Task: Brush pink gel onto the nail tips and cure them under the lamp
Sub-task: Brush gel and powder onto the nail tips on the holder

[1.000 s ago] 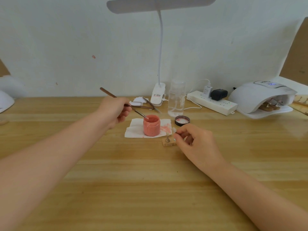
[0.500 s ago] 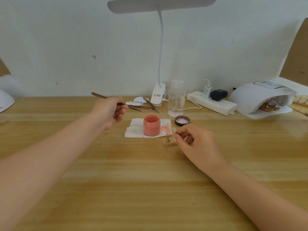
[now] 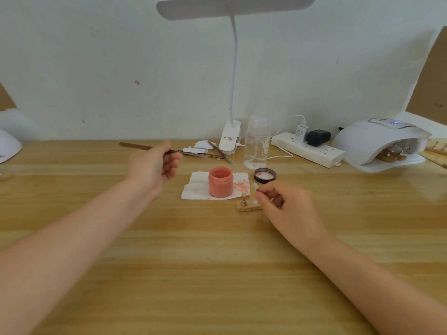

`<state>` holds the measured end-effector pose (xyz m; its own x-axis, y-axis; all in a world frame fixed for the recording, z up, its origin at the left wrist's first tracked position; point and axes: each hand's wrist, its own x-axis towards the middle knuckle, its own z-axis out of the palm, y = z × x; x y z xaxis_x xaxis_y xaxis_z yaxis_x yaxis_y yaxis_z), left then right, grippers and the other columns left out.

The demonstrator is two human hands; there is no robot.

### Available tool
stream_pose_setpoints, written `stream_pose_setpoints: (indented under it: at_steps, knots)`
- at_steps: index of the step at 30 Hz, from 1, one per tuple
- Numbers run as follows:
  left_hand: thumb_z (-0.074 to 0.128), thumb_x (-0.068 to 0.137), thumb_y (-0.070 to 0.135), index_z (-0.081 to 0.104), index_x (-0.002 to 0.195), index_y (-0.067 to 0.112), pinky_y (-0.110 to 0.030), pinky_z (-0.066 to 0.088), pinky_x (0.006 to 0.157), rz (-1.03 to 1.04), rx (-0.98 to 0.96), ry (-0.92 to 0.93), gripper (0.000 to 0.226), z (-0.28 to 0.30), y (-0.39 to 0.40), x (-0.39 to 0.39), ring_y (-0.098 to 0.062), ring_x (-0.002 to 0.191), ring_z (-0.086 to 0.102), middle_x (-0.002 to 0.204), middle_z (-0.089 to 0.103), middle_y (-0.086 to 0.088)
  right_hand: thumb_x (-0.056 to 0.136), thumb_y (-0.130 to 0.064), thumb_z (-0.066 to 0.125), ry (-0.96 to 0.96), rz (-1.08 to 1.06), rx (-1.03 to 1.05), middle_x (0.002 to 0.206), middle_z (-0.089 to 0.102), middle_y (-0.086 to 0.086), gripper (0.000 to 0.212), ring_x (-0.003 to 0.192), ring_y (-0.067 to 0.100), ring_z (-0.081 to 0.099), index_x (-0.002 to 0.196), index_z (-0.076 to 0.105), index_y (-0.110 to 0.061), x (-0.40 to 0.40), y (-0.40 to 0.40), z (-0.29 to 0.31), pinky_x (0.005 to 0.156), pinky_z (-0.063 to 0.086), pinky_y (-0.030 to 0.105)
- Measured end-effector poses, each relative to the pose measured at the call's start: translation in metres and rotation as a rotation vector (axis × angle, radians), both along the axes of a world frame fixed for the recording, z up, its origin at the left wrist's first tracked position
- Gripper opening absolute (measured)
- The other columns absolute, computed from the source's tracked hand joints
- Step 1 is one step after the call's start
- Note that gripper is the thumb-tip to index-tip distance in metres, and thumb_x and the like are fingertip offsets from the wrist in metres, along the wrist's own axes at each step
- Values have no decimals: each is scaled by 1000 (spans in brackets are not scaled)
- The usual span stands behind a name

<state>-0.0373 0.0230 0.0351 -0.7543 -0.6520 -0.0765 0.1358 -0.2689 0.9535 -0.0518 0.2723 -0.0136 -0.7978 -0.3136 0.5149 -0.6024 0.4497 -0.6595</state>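
Light is bright and even, with weak shadows. The left hand is slightly blurred. Edges look bent.

Gripped brush in left hand; pinched what looked like a nail tip in right hand beside pink jar.

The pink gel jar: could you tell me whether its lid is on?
No, the pink gel jar stands open, its lid beside it.
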Motion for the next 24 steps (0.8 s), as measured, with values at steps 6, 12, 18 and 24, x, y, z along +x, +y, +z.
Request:
stream_pose_setpoints:
  at_steps: [6,12,18,24]
  knots:
    - [65,88,13,62,76,12,-19,50,49,-130,-188,219,12,12,45,20,-11,51,64,62,70,-3,85,-15,69,-86,1,-134,69,66,-3,4,61,8,55,84,71,-19,-1,0,2,56,44,13]
    - [65,86,8,68,70,22,-21,55,63,-272,-564,401,22,-16,80,49,-16,68,70,75,73,-7,83,-12,70,-86,20,-259,72,68,-6,25,66,15,65,79,65,-36,1,1,2,67,55,28]
    - [62,78,37,67,84,40,-45,53,90,-308,-763,368,8,-42,87,55,-18,106,66,99,71,4,82,-10,70,-91,16,-290,73,68,-6,28,67,16,66,81,64,-37,-2,0,0,68,56,30]
    - [62,84,21,64,85,33,-20,50,88,-308,-890,418,12,-43,90,56,-2,106,63,99,69,24,82,-11,71,-82,14,-285,72,68,-8,27,65,11,65,81,64,-37,-3,0,-1,68,56,27]
